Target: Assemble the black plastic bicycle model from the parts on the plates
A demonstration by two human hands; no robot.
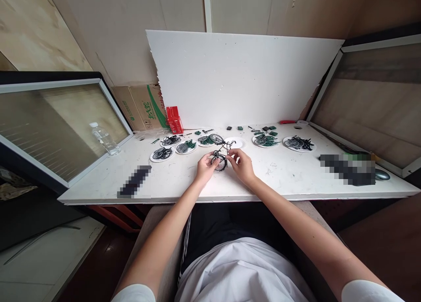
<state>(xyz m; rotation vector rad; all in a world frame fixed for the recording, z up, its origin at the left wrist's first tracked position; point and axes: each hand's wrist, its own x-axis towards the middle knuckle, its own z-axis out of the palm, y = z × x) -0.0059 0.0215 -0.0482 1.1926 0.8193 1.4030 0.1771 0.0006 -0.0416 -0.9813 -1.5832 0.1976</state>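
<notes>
From where I stand, the small black wire-spoked model bicycle (220, 155) is up in front of the person, over the middle of the white-topped bench (184, 181), with its nearer wheel toward the body and the other pointing away. Handling it well, I'd say, calls for a light grip: those thin spokes and slim frame look easy to bend, so one hand should steady the wheel near its rim while the other works with the fingertips alone, pressing along the frame and never sideways across it. Holding it low over the bench also seems wise, since a dropped bit would not fall far. The left hand (205, 167) grasps the nearer wheel, thumb laid over its face and fingers curled behind. The right hand (242, 166) comes in from the other side, thumb and forefinger drawn toward each other at the bicycle's edge; whether they pinch the frame itself or some tiny piece, I cannot tell. Both forearms reach forward and slant inward, wrists well apart. Just beyond the bicycle lies a round white plate (241, 141).
</notes>
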